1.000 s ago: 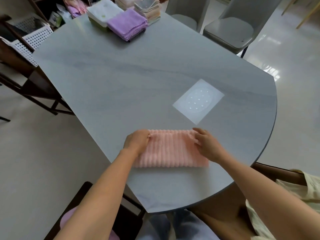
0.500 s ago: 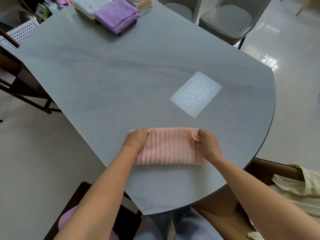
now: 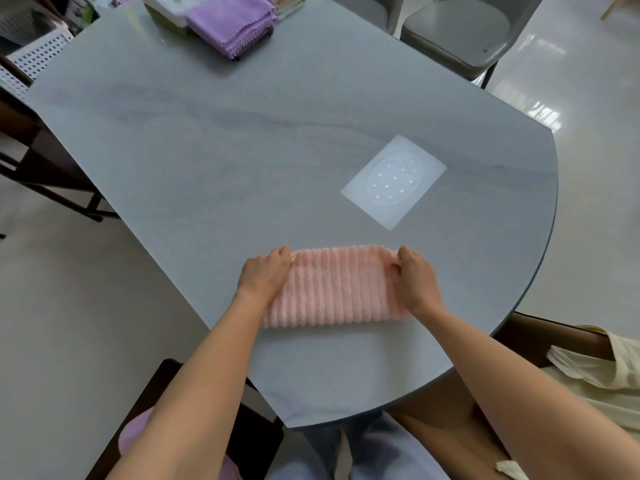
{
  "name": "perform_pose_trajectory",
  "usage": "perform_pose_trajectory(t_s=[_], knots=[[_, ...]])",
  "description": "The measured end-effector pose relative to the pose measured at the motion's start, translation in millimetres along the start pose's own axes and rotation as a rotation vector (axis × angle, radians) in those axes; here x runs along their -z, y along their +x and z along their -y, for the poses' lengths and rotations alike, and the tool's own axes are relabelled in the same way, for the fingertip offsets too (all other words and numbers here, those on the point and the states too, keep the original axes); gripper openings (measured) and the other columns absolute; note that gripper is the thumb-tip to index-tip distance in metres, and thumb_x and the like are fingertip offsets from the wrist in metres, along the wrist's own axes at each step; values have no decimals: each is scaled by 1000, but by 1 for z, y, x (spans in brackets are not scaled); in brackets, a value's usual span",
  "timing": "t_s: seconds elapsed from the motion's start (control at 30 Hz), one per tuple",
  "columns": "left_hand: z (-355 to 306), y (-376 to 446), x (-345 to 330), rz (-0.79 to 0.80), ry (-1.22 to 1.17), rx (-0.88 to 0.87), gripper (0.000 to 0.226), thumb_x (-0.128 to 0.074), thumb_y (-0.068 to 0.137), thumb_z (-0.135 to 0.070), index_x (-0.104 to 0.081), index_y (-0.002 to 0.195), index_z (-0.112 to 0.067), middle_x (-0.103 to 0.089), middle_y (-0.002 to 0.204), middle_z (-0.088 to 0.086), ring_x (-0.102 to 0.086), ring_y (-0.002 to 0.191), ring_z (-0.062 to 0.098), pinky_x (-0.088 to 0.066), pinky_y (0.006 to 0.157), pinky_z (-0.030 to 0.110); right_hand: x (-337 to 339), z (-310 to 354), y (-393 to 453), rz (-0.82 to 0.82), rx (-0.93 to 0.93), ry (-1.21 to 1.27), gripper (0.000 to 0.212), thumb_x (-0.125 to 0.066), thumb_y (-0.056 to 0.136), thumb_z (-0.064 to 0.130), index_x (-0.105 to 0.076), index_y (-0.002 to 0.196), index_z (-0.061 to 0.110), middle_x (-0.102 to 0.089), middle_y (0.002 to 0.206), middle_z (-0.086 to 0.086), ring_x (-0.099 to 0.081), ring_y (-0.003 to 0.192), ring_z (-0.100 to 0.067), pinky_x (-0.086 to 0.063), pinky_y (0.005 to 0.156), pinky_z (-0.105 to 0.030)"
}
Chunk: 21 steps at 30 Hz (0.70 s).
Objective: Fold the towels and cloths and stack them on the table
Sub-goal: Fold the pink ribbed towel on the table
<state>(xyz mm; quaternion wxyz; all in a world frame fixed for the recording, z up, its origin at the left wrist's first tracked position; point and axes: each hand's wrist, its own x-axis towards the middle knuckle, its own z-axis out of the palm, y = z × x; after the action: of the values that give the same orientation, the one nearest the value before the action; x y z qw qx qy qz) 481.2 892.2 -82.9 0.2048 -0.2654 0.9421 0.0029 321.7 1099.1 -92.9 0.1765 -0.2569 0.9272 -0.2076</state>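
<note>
Pink ribbed towel (image 3: 334,287) lies folded into a long band on the near part of the grey counter (image 3: 242,140), ribs running near-to-far, long axis left to right. Left hand (image 3: 265,277) sits on the towel's left end, grip clamped on the far-left corner with fingers curled over the edge. Right hand (image 3: 415,280) sits on the right end, grip likewise clamped, fingers pinching the far-right corner. Both forearms reach in from the near edge.

A pale square mat (image 3: 393,181) with a dotted oval lies flat on the counter, just beyond the towel to the right, not touching it.

Far left of the counter: a stack of folded purple cloths (image 3: 230,20), with white folded cloths (image 3: 166,8) touching its left side; more folded cloths behind, partly cut off by the frame.

A grey chair (image 3: 457,36) stands beyond the far right edge. A white perforated basket (image 3: 34,57) sits off the counter at far left.
</note>
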Motion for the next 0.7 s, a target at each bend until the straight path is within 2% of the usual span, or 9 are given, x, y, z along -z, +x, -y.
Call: perform_pose_trajectory(t_s=[0.1, 0.2, 0.27, 0.33, 0.4, 0.47, 0.53, 0.57, 0.7], knots=[[-3, 6, -3, 1, 46, 25, 18, -35, 102, -14, -49, 114, -12, -58, 117, 5, -65, 100, 31, -38, 65, 33, -4, 1, 9, -5, -83, 30, 19, -44, 88, 5, -39, 71, 11, -50, 80, -9, -43, 70, -25, -26, 61, -31], [-1, 5, -2, -229, -10, 62, 19, -61, 88, -12, -57, 106, -12, -61, 108, 6, -65, 89, 28, -44, 61, 32, -7, 1, 13, -14, -229, 145, 4, -46, 82, 1, -49, 84, 2, -55, 82, -12, -48, 74, -28, -33, 63, -32], [-9, 4, -4, -437, -91, -13, 30, -76, 70, -9, -64, 98, -10, -64, 100, 9, -63, 80, 30, -50, 62, 33, -5, 2, 11, -22, -301, 228, 11, -47, 82, -2, -52, 91, 2, -56, 85, -10, -49, 77, -26, -36, 66, -32], [-26, 0, -8, -519, -261, -207, 33, -74, 73, -13, -65, 105, -9, -65, 105, 11, -64, 87, 32, -53, 72, 36, -4, 5, 6, -45, -325, 296, 14, -51, 86, 3, -52, 100, 5, -58, 89, -7, -52, 78, -24, -39, 68, -30], [-46, -5, -13, -386, -351, -386, 50, -71, 82, -24, -56, 127, -6, -58, 127, 15, -58, 113, 34, -47, 96, 42, -6, 7, -4, -59, -321, 326, 21, -53, 91, 18, -49, 109, 8, -58, 90, -6, -56, 78, -25, -42, 68, -32], [-56, -7, -22, -134, -239, -469, 77, -54, 91, -46, -22, 151, -8, -23, 157, 11, -24, 144, 28, -17, 119, 42, -11, 10, -13, -56, -314, 333, 30, -53, 92, 26, -45, 115, 9, -59, 87, -7, -58, 78, -29, -44, 67, -34], [-53, -6, -30, -11, -105, -463, 90, -26, 88, -66, 10, 151, -12, 12, 160, 4, 14, 147, 21, 10, 119, 37, -18, 10, -21, -59, -309, 349, 34, -54, 91, 25, -41, 120, 11, -61, 85, -9, -61, 79, -31, -48, 68, -39], [-53, -5, -33, -2, -82, -466, 94, -13, 81, -71, 18, 148, -14, 21, 157, 3, 24, 143, 19, 17, 116, 35, -20, 8, -26, -68, -303, 349, 35, -54, 91, 25, -39, 121, 12, -62, 84, -9, -62, 78, -32, -50, 69, -42], [-56, 4, -42, -40, -75, -502, 97, -3, 74, -75, 20, 147, -15, 28, 152, 1, 31, 138, 20, 23, 114, 36, -30, -1, -43, -150, -166, 293, 33, -55, 94, 27, -36, 121, 22, -60, 73, -2, -61, 70, -29, -53, 66, -48]])
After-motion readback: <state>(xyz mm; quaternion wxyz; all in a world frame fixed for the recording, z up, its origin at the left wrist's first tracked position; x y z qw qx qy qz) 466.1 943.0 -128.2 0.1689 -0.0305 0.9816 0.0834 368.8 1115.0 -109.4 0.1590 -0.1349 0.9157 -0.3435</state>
